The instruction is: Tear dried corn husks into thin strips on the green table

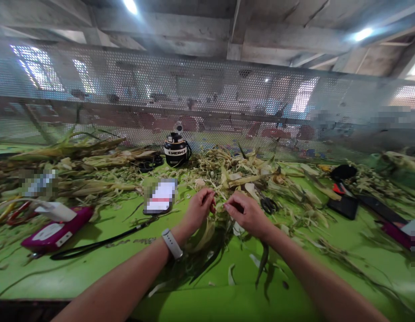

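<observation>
My left hand (200,208), with a white band on the wrist, is closed in a pinch near the middle of the green table (120,268). Facing it, a short gap away, my right hand (247,212) has its thumb and fingers pressed together. What either hand holds, if anything, is too small to make out. Pale green husk pieces (222,217) lie between and below the hands. Behind them is a heap of corn husks (244,172). Black scissors (269,205) lie just right of my right hand.
A phone (160,196) with a black strap lies left of my hands. Farther left sits a magenta box (56,230). A black jug (176,151) stands at the back before a perforated metal screen (210,98). A dark case (343,205) lies at the right.
</observation>
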A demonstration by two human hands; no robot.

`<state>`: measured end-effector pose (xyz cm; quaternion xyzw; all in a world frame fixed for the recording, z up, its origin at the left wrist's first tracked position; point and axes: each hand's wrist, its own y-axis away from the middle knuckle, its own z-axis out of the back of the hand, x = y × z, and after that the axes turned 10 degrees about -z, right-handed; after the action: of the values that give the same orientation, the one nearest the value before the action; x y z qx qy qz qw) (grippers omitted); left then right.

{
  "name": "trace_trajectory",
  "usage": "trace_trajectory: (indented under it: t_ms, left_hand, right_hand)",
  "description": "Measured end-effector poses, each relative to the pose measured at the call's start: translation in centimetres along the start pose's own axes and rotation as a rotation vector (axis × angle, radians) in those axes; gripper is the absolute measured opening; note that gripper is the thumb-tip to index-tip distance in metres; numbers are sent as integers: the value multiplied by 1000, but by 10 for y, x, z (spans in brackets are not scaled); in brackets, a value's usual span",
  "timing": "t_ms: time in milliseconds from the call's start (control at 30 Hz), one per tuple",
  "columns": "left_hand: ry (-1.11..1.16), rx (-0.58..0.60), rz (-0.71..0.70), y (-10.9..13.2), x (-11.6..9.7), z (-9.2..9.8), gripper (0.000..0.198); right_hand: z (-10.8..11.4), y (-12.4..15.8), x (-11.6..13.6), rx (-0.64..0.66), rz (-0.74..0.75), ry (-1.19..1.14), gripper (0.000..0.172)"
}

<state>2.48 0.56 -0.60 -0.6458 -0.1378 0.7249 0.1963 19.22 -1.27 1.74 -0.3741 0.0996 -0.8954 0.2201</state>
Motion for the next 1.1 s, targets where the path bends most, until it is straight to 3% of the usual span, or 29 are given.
trace_trajectory:
  t_ms: [67,233,367,633,1100]
  left_hand:
    - [-1,-9,-1,0,0,1,20]
    - [-19,-23,-16,-2,2,2,21]
    - [-21,-20,-16,-2,3,2,20]
    - [-65,-26,-60,-2,4,3,17]
    - [-167,49,-86,0,4,4,19]
  right_hand:
    - [0,-1,-2,28,-67,-118,18]
    - [-3,-4,-6,334,-375,-520,31]
    - [-2,-6,-4,358,-436,-589,40]
    - [-3,-7,-5,268,-372,-536,43]
    - [-6,-5,-11,311,-238,-427,33]
